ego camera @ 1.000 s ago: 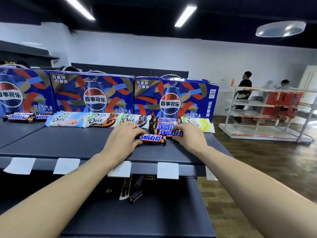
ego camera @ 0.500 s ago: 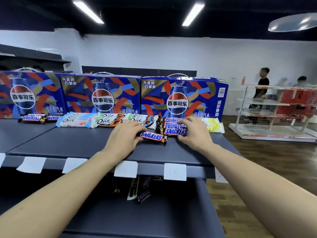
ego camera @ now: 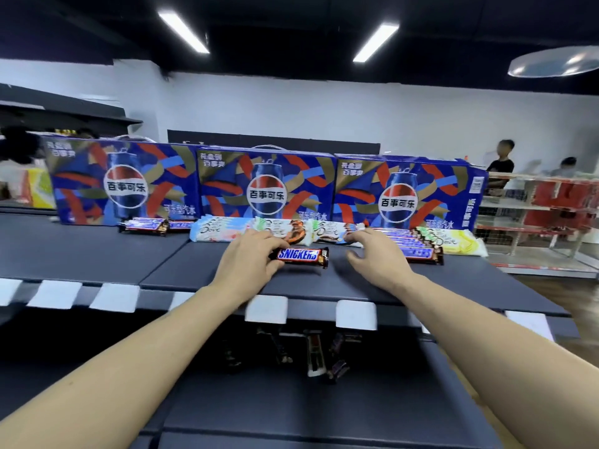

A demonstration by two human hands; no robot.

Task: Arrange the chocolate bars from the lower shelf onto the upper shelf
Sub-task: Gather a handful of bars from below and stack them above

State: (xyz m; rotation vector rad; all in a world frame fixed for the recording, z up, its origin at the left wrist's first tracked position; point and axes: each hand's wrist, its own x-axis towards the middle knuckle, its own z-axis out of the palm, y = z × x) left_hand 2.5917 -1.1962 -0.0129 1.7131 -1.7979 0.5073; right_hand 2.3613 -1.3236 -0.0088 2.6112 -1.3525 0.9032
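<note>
We let go of the pile of bars on the upper shelf (ego camera: 324, 280).
Our right hand (ego camera: 376, 254) was on the Snickers stack (ego camera: 418, 247) before; now it has lifted off, fingers spread and loose. Our left hand (ego camera: 249, 257) still pinches one Snickers bar (ego camera: 299, 256), now farther from the stack. More bars (ego camera: 316, 354) wait on the lower shelf (ego camera: 324, 409).

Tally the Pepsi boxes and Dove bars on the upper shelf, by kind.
Pepsi boxes: 3
Dove bars: 4
Total: 7
Left out: the Snickers bar in the left hand's grip, and the Snickers row by the right hand, too blurred to count.
</note>
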